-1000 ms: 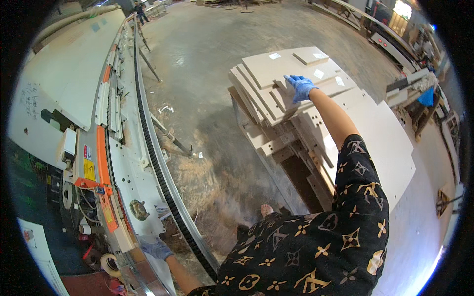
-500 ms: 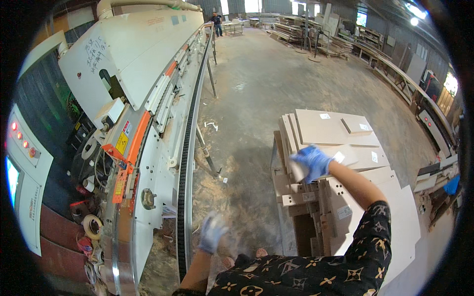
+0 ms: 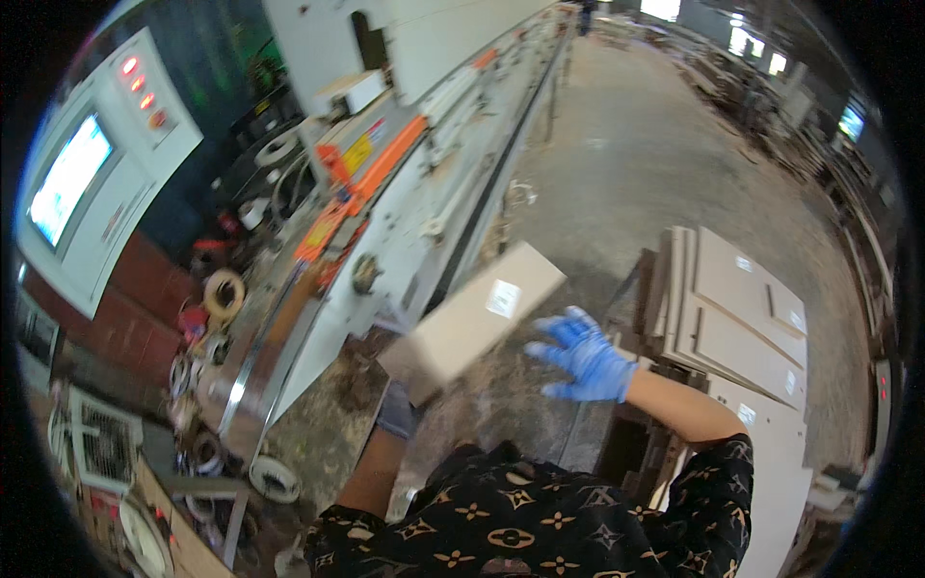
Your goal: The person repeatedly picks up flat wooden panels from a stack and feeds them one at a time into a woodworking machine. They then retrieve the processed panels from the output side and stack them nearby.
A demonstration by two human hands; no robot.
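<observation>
A narrow beige board [image 3: 458, 323] with a white label is held tilted in front of me, its far end pointing up and right. My left hand [image 3: 397, 412], gloved, is closed on its near lower end; part of the fingers is hidden behind it. To the right of the board, my right hand [image 3: 586, 358] in a blue glove hangs open, fingers spread and apart from the board. Beyond this hand stands a stack of beige panels [image 3: 727, 279], several bearing white labels.
Along the left runs a long white machine [image 3: 385, 318] with an orange guide strip [image 3: 390, 169] and a dark track. A control panel [image 3: 145, 183] with a lit screen and red lights stands at far left. Tape rolls [image 3: 224, 294] lie below it. Timber is piled along the far right.
My view has swung left. The narrow board has come from the stack and is now in my left hand. My right hand has moved off the stack and opened.
</observation>
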